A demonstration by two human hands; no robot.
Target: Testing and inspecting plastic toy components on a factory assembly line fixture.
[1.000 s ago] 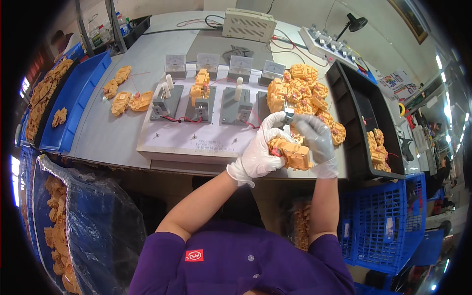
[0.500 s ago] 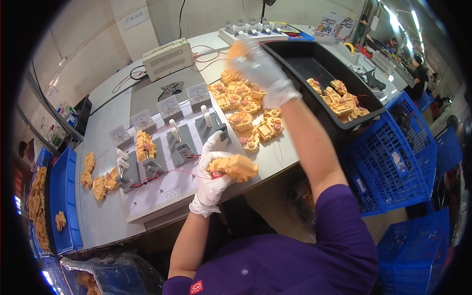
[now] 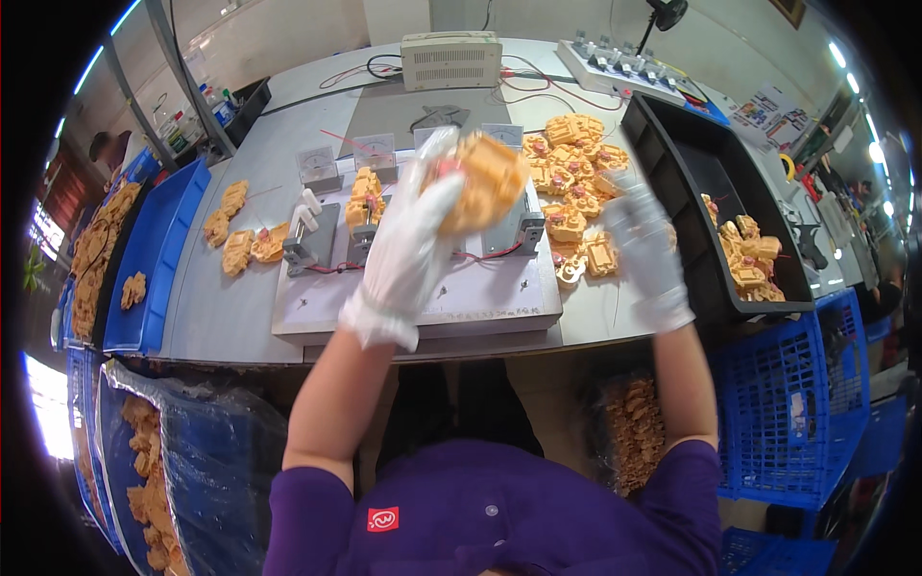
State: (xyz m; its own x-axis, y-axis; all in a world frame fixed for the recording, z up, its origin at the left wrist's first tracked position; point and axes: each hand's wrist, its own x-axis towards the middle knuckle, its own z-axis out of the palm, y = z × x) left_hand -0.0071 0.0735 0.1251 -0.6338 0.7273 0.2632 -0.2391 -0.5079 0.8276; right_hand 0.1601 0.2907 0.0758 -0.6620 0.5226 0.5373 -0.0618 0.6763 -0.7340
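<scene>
My gloved left hand [image 3: 408,230] is raised over the test fixture [image 3: 423,298], its fingers wrapped round a tan plastic gearbox housing [image 3: 495,173]. Reddish detail and a thin red wire show beside that part. My gloved right hand [image 3: 648,245], smeared by motion, is at the right edge of a pile of similar housings [image 3: 567,173]; its fingers are too blurred to read. Another tan housing [image 3: 365,200] sits in a station of the fixture. White-handled clamps [image 3: 305,216] and small analog meters [image 3: 375,154] stand on the fixture, partly hidden behind my left hand.
A black bin [image 3: 663,192] with several housings stands at the right. A beige power supply [image 3: 451,62] and a second fixture [image 3: 615,72] are at the back. Loose housings [image 3: 235,250] and a blue tray [image 3: 158,278] lie left. Blue crates [image 3: 778,413] stand below right.
The view has swung round. My left hand has lifted its housing from near the fixture's front edge to above it. My right hand has come back from the far side of the pile.
</scene>
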